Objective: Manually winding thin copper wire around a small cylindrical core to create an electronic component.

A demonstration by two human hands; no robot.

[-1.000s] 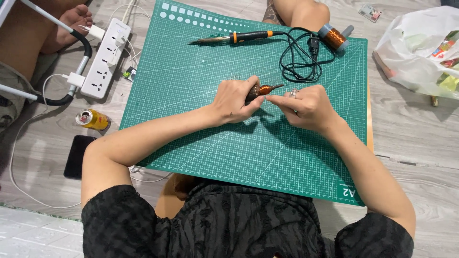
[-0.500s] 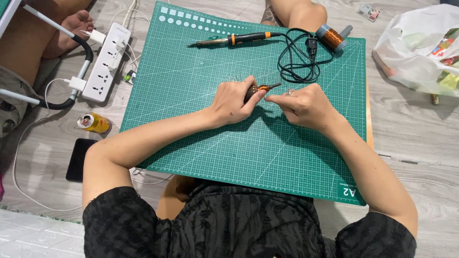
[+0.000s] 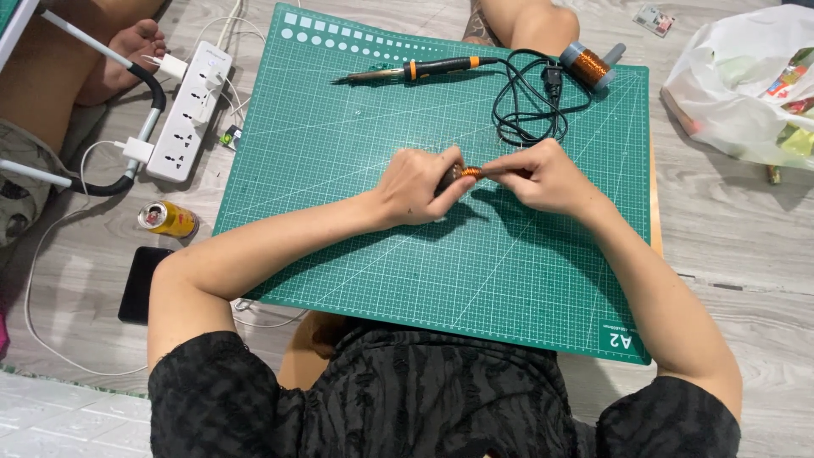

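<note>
A: Head view, hands?
B: Left hand [image 3: 417, 185] and right hand [image 3: 543, 176], both pinched narrow on one small copper-wound piece [image 3: 469, 173], above the green cutting mat [image 3: 356, 212].
A: Nearby?
B: Soldering iron [image 3: 415, 69], copper wire spool [image 3: 587, 64].

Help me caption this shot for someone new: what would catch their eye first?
The big green cutting mat fills the floor's centre, and over it the left hand and right hand meet on a small copper-coloured piece. At the mat's far edge lie a soldering iron and a copper wire spool.
</note>
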